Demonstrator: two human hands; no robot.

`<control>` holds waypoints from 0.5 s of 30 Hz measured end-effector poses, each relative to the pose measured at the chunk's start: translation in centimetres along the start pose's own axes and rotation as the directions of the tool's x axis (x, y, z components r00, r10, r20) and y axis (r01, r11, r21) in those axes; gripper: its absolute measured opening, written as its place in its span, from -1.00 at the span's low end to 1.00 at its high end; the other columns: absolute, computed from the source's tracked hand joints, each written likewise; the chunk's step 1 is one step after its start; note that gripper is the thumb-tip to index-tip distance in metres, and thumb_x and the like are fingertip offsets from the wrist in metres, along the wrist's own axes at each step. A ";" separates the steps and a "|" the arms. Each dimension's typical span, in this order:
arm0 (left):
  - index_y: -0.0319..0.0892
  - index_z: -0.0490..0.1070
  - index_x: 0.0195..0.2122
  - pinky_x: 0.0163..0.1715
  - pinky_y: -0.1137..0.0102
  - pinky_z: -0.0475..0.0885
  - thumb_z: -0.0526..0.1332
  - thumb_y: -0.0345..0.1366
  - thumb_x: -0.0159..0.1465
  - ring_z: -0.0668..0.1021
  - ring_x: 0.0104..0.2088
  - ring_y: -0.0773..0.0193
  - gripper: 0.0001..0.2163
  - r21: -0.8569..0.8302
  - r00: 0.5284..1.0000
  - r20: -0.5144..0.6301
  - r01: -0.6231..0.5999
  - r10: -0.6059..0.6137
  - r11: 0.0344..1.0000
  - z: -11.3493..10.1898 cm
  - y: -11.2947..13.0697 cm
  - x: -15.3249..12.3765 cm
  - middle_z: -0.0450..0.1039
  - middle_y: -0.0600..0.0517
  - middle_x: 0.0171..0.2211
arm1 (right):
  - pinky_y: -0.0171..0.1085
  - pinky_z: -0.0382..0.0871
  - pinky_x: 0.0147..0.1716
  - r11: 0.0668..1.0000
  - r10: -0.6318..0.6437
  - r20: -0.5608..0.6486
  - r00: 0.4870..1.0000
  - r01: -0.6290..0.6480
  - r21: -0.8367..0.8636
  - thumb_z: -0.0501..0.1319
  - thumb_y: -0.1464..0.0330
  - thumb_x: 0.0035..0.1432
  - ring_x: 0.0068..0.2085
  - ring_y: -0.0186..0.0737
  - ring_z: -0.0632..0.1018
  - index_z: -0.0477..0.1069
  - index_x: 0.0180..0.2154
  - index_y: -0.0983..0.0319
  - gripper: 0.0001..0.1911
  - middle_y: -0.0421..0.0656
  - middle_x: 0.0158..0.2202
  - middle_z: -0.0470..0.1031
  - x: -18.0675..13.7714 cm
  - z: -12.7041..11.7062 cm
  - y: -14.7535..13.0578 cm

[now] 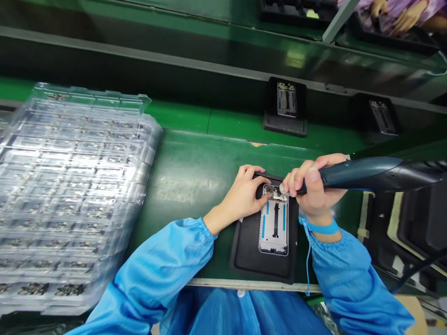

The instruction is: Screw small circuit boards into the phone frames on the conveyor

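An opened phone frame (270, 228), silver with blue strips and a black flex cable, lies in a black tray (246, 246) on the green bench. My left hand (248, 190) is bent over its upper left corner, thumb and index finger against the frame and the other fingers at the tray's far edge. Dark and corded, an electric screwdriver (363, 173) is gripped in my right hand (316, 188), which wears a blue wrist strap (324, 228). The tool lies nearly level, its front end at the frame's top right; my fingers hide the tip.
Clear plastic trays (80, 186) holding small circuit boards are stacked at the left. Beyond the bench, two more phone frames (287, 100) (382, 117) sit in black trays on a green line. Black trays (424, 218) stand right. A co-worker's hands (407, 18) show at far right.
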State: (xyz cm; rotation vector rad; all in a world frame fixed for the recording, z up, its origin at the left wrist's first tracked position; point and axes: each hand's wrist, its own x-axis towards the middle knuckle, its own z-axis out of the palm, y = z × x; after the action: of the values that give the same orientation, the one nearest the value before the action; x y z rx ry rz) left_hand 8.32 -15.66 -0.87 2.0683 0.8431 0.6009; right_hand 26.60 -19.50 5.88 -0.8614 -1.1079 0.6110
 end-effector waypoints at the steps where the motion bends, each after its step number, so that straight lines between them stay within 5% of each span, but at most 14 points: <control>1: -0.11 0.84 0.26 0.75 -0.41 0.56 0.59 -0.23 0.59 0.50 0.61 -0.32 -0.74 0.000 1.000 -0.002 -0.005 0.005 1.000 0.0 0.0 0.0 0.59 -0.29 0.54 | -0.29 0.44 -0.64 1.000 0.001 -0.002 1.000 -0.001 -0.005 0.64 0.04 0.61 -0.68 -0.35 0.34 0.41 -0.04 -0.01 -0.55 -0.48 -0.48 0.43 0.0 0.0 0.0; 15: -0.10 0.76 0.40 0.78 -0.36 0.52 0.55 -0.26 0.60 0.51 0.64 -0.30 -0.63 0.036 0.999 0.018 -0.027 0.026 0.999 -0.1 -0.1 0.3 0.56 -0.30 0.57 | -0.29 0.51 -0.62 0.999 0.042 -0.004 0.999 -0.042 -0.031 0.70 0.05 0.57 -0.63 -0.39 0.35 0.48 -0.03 -0.01 -0.56 -0.45 -0.43 0.41 -0.6 0.8 0.9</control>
State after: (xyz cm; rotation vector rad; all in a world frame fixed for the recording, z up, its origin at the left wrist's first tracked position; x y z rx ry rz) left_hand 8.39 -15.33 -0.89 2.1178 0.8231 0.5850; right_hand 25.64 -19.29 4.95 -0.9144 -1.1009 0.6284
